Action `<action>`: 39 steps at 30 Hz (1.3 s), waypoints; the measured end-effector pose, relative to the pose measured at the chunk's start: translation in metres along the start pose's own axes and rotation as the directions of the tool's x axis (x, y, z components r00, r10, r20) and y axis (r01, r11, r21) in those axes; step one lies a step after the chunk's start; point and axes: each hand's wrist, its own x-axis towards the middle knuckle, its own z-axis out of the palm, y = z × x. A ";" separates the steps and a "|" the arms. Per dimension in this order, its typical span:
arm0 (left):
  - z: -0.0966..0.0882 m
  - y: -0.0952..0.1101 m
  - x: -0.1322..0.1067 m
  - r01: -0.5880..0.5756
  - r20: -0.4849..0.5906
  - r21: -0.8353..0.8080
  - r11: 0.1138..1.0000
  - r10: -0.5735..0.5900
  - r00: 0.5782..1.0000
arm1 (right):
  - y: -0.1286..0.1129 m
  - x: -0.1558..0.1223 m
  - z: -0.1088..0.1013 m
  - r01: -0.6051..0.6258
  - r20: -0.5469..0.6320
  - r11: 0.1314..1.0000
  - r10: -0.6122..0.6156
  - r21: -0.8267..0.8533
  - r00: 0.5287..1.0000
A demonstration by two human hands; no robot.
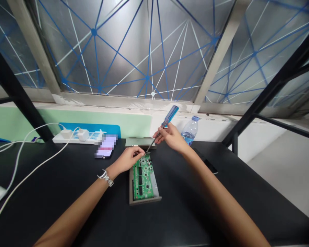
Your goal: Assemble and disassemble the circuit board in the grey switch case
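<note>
Screwdriver (164, 125) tilted in right hand (170, 135), fingers closed round shaft, tip at far edge of circuit board (142, 180). Left hand (130, 159) pinches that corner, likely steadying it (board sits in 1 grey tray (144, 200), mid black table (67, 192)).

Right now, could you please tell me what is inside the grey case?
A green circuit board fills the grey case. The left hand covers its far corner, where the screwdriver held by the right hand points, so that spot is hidden.
</note>
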 end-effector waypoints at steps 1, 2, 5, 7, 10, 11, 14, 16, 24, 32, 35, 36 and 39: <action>0.001 0.001 0.003 -0.016 0.010 0.046 0.999 0.016 1.000 | -0.002 0.005 0.002 0.011 0.019 0.997 -0.010 -0.077 1.000; 0.003 0.001 0.007 -0.033 0.013 0.088 0.996 0.032 0.999 | -0.002 0.008 0.004 0.030 0.037 0.989 -0.025 -0.144 0.999; 0.008 0.000 0.013 -0.088 -0.011 0.158 0.984 0.090 0.996 | 0.004 0.011 0.012 0.089 0.112 0.962 -0.061 -0.258 0.992; 0.012 -0.004 0.014 -0.117 -0.034 0.163 0.980 0.124 0.992 | 0.010 0.010 0.015 0.123 0.152 0.953 -0.083 -0.278 0.985; 0.016 -0.010 0.013 -0.141 -0.046 0.154 0.978 0.150 0.988 | 0.017 0.008 0.016 0.175 0.159 0.945 -0.135 -0.274 0.978; 0.017 -0.012 0.012 -0.144 -0.048 0.152 0.978 0.153 0.987 | 0.018 0.008 0.015 0.186 0.156 0.945 -0.148 -0.270 0.977; 0.018 -0.017 0.010 -0.147 -0.064 0.146 0.978 0.158 0.985 | 0.019 0.008 0.014 0.203 0.152 0.941 -0.166 -0.270 0.974; 0.019 -0.019 0.010 -0.138 -0.074 0.142 0.980 0.150 0.986 | 0.020 0.009 0.014 0.213 0.159 0.937 -0.174 -0.277 0.972; 0.020 -0.022 0.008 -0.117 -0.076 0.146 0.982 0.129 0.989 | 0.024 0.009 0.017 0.219 0.179 0.914 -0.165 -0.341 0.970; 0.018 -0.024 0.005 -0.131 -0.049 0.174 0.976 0.141 0.989 | 0.019 0.004 0.022 0.251 0.199 0.914 -0.195 -0.317 0.960; 0.018 -0.019 0.007 -0.106 -0.053 0.209 0.972 0.120 0.991 | 0.018 0.004 0.022 0.256 0.211 0.910 -0.194 -0.327 0.958; 0.018 -0.016 0.008 -0.093 -0.065 0.215 0.972 0.110 0.992 | 0.019 0.004 0.022 0.258 0.212 0.911 -0.196 -0.321 0.957; 0.020 -0.006 0.014 -0.074 -0.100 0.144 0.987 0.089 0.991 | 0.022 0.005 0.021 0.258 0.210 0.928 -0.204 -0.270 0.956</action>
